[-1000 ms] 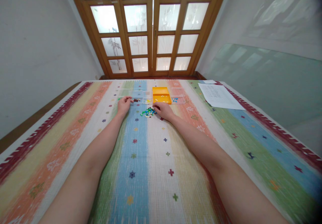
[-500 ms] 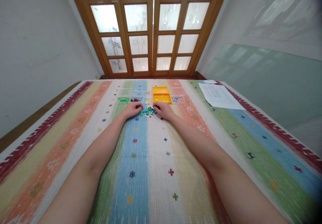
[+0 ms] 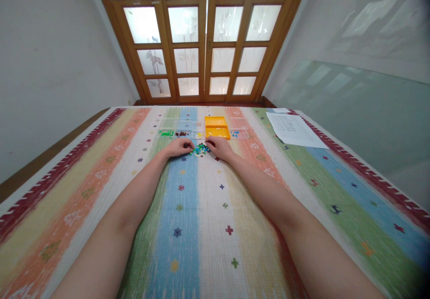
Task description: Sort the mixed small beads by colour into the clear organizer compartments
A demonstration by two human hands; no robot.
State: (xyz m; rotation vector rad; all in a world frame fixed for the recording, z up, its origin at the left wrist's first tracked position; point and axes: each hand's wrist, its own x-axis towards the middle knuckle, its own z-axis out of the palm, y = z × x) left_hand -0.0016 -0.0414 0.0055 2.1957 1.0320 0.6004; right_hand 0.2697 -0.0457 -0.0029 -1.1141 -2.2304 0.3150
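A small heap of tiny coloured pieces, mostly blue and green, lies on the striped cloth far ahead of me. My left hand rests at the heap's left edge with its fingers curled toward the pieces. My right hand rests at the heap's right edge, fingers curled down onto the pieces. What either hand pinches is too small to make out. Just behind the heap stand clear compartments with green pieces, dark red pieces and blue pieces, and an orange tray.
A printed paper sheet lies at the far right of the cloth. Wooden glazed doors stand behind the table. A glass panel leans along the right wall.
My left hand has come back from the dark red compartment to the left edge of the heap. My right hand has stayed at the heap's right edge.
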